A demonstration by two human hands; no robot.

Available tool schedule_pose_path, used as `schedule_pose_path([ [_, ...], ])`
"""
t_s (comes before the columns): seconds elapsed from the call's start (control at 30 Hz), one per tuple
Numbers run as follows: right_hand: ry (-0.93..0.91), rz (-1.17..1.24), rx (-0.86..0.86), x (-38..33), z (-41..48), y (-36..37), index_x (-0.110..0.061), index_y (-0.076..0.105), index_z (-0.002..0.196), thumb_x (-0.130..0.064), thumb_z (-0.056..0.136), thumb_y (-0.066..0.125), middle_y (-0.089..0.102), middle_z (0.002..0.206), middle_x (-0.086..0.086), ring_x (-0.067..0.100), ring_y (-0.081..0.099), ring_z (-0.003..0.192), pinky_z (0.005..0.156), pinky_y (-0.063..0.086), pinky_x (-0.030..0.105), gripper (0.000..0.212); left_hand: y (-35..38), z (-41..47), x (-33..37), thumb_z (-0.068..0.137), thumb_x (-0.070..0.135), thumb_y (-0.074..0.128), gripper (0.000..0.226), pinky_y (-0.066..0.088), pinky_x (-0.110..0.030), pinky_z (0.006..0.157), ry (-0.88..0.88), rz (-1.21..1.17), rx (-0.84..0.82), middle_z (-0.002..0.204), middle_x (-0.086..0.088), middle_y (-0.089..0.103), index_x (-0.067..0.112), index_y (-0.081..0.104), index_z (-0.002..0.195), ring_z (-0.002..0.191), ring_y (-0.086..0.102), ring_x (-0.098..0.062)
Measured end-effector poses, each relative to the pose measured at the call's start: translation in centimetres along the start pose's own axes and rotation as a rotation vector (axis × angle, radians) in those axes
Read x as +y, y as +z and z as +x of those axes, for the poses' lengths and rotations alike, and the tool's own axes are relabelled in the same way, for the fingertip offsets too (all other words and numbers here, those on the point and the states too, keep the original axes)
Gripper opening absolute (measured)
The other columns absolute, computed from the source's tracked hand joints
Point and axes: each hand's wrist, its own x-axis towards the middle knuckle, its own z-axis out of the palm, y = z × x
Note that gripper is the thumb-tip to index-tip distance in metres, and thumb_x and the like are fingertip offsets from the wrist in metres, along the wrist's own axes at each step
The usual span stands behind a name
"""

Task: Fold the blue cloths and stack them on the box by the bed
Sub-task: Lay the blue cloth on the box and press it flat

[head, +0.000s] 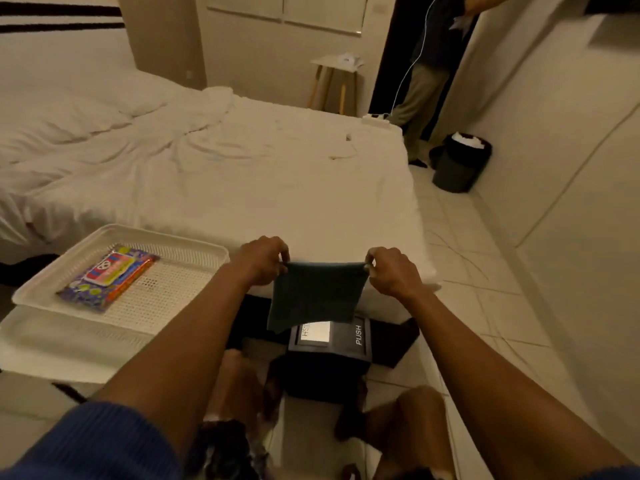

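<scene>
The cloth, hung above the box by the bed, is pinched at its top corners by the fingers of the left hand and right hand, and should be kept taut so edges are matched squarely in folding.

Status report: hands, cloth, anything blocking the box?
Grip: left hand and right hand each pinch a top corner of blue cloth. Cloth hangs over black box. Nothing visible between them.
</scene>
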Motion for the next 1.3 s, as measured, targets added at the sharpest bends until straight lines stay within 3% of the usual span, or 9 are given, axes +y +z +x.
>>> schedule_pose_path([
  [0.17,0.051,0.018,-0.148,6.3,-4.2,5.8,-0.014,0.061,0.085,-0.021,0.095,0.058,0.060,0.082,0.003,0.019,0.056,0.074,0.055,0.037,0.024,0.012,8.5,0.3,2.0,0.086,0.028,0.071,0.025,0.050,-0.034,0.089,0.050,0.043,-0.233,0.117,-0.005,0.068,0.022,0.069,0.110,0.109,0.063,-0.026],
  [0.3,0.128,0.059,-0.203,9.0,-4.2,9.9,-0.023,0.059,0.083,-0.028,0.094,0.059,0.061,0.080,-0.004,0.013,0.059,0.072,0.069,0.056,0.036,0.012,13.7,1.8,2.3,0.084,0.026,0.072,0.022,0.049,-0.035,0.088,0.017,0.029,-0.284,0.117,-0.002,0.065,0.023,0.068,0.106,0.107,0.063,-0.023],
  [0.83,0.443,0.154,-0.008,14.0,6.1,20.5,-0.017,0.053,0.087,-0.024,0.099,0.053,0.052,0.076,-0.003,0.017,0.056,0.068,0.048,0.029,0.023,0.014,25.2,15.1,0.5,0.089,0.036,0.062,0.023,0.050,-0.037,0.083,-0.077,-0.144,-0.013,0.106,-0.004,0.071,0.024,0.073,0.105,0.103,0.065,-0.027],
  [0.9,0.545,0.285,0.068,13.5,5.8,21.8,-0.014,0.056,0.105,-0.021,0.100,0.052,0.057,0.085,0.002,0.026,0.062,0.083,0.058,0.041,0.027,0.010,26.5,14.7,0.3,0.091,0.033,0.060,0.021,0.050,-0.038,0.081,-0.148,-0.177,0.110,0.104,-0.005,0.071,0.024,0.072,0.104,0.102,0.064,-0.028],
  [1.0,0.556,0.450,0.119,10.8,4.7,24.2,-0.012,0.042,0.140,-0.024,0.101,0.050,0.059,0.126,0.011,0.028,0.057,0.117,0.093,0.048,0.039,0.042,28.6,13.1,-1.0,0.092,0.019,0.059,0.025,0.050,-0.039,0.083,-0.232,-0.204,0.233,0.110,-0.013,0.067,0.015,0.067,0.114,0.105,0.062,-0.033],
  [1.1,0.257,0.379,0.059,7.1,3.7,28.0,-0.024,0.025,0.155,-0.038,0.102,0.041,0.034,0.157,0.003,0.020,0.030,0.145,0.119,0.024,0.038,0.057,31.4,11.0,-2.7,0.091,0.016,0.053,0.045,0.040,-0.042,0.108,-0.067,-0.141,0.177,0.139,-0.017,0.056,0.007,0.056,0.135,0.131,0.050,-0.033],
  [1.17,0.109,0.291,-0.032,5.7,4.1,30.2,-0.032,0.009,0.158,-0.046,0.103,0.030,0.012,0.166,0.000,0.018,0.005,0.153,0.124,0.002,0.039,0.060,32.6,10.3,-3.2,0.099,0.033,0.028,0.058,0.012,-0.031,0.121,-0.020,-0.155,0.097,0.159,-0.008,0.025,0.009,0.030,0.152,0.150,0.021,-0.023],
  [1.23,0.046,0.235,-0.070,5.5,4.5,31.6,-0.037,-0.002,0.157,-0.048,0.103,0.025,-0.003,0.166,-0.003,0.017,-0.012,0.153,0.123,-0.009,0.040,0.061,33.8,10.1,-3.4,0.100,0.039,0.011,0.059,-0.010,-0.023,0.120,0.004,-0.184,0.035,0.162,0.003,-0.005,0.018,0.001,0.155,0.151,-0.010,-0.011],
  [1.3,0.034,0.212,-0.058,6.0,4.7,31.9,-0.039,-0.004,0.156,-0.049,0.102,0.025,-0.008,0.165,-0.006,0.015,-0.015,0.152,0.123,-0.011,0.039,0.062,34.6,9.9,-3.4,0.101,0.040,0.007,0.058,-0.014,-0.021,0.120,0.014,-0.186,0.055,0.163,0.004,-0.010,0.021,-0.006,0.154,0.150,-0.016,-0.008],
])
